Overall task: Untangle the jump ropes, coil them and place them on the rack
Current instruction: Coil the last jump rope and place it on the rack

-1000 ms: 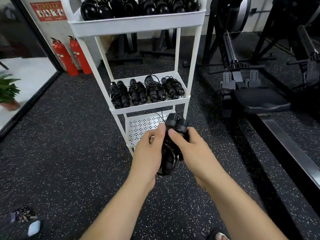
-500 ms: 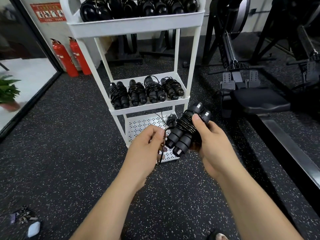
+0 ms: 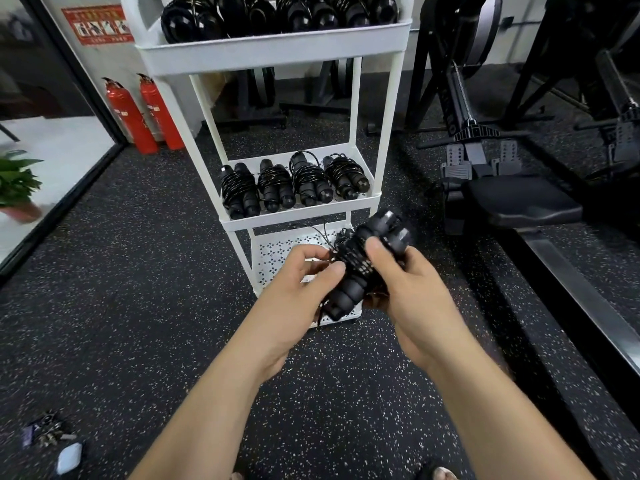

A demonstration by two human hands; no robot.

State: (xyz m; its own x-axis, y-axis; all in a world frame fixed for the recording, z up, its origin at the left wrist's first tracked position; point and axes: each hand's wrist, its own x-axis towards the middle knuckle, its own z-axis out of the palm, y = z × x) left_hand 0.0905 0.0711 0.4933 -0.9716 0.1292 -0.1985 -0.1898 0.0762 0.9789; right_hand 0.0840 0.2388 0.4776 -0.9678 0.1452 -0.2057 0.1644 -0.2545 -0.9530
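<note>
A coiled black jump rope [image 3: 363, 268], its two handles side by side with cord wound round them, is tilted in front of the white rack [image 3: 277, 51]. My right hand [image 3: 412, 296] grips it from the right, thumb over the cord. My left hand [image 3: 294, 292] holds its lower left side, fingers curled at the cord. The rack's middle shelf [image 3: 301, 211] carries several coiled ropes [image 3: 292, 185]. More black coiled ropes [image 3: 277, 12] fill the top shelf. A loose black cord [image 3: 322, 233] lies on the perforated bottom shelf [image 3: 277, 251].
Two red fire extinguishers [image 3: 145, 116] stand by the wall at left. A potted plant [image 3: 15, 185] sits at far left. A rowing machine [image 3: 502, 188] and black frames fill the right. Keys [image 3: 46, 433] and a small white case [image 3: 69, 457] lie on the speckled floor.
A second ago both hands held the bundle upright. The right hand then tilted it up to the right while the left let go. Now the left hand is back on its lower side.
</note>
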